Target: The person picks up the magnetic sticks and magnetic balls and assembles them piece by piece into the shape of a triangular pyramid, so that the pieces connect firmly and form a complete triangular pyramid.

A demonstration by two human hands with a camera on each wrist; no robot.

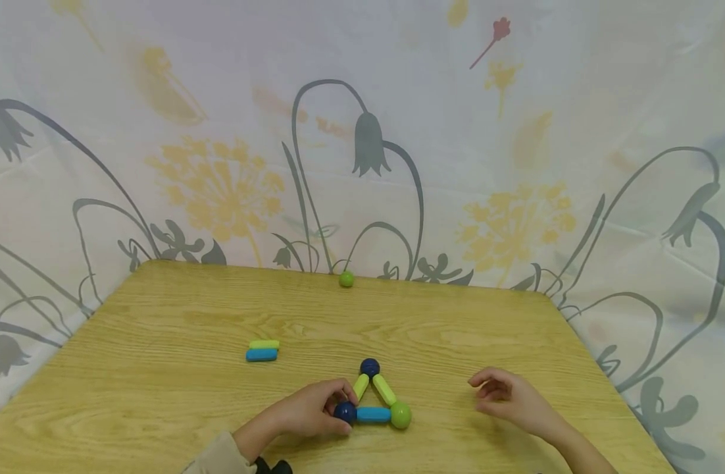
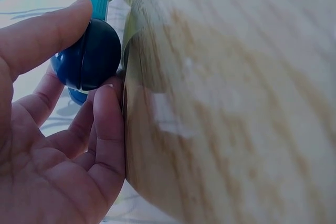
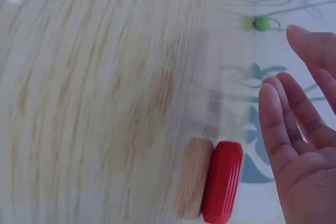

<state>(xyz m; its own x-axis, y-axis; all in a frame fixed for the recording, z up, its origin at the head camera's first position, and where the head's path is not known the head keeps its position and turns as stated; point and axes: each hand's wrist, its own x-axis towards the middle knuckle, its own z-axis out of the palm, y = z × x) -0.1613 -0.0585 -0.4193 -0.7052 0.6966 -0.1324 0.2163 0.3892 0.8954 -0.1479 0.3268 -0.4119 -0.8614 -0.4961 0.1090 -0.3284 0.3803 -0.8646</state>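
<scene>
In the head view a triangle of toy rods and balls lies on the table. Two yellow-green rods [image 1: 384, 390] slope to a navy ball [image 1: 370, 367] at the far corner. A blue rod [image 1: 374, 415] forms the near side, with a green ball [image 1: 400, 415] at its right end. My left hand [image 1: 312, 408] holds the near-left navy ball [image 2: 89, 56], thumb on one side and fingers curled around the other. To the right of the triangle, my right hand [image 1: 507, 398] hovers with loosely bent fingers, holding nothing.
A yellow-green rod [image 1: 264, 344] and a blue rod [image 1: 262, 355] lie side by side on the left. One green ball [image 1: 347, 279] rests by the table's back edge. In the right wrist view, a red rod [image 3: 223, 182] lies beside a wood-toned shape [image 3: 195, 179]. Patterned cloth [image 1: 398, 217] hangs behind the table.
</scene>
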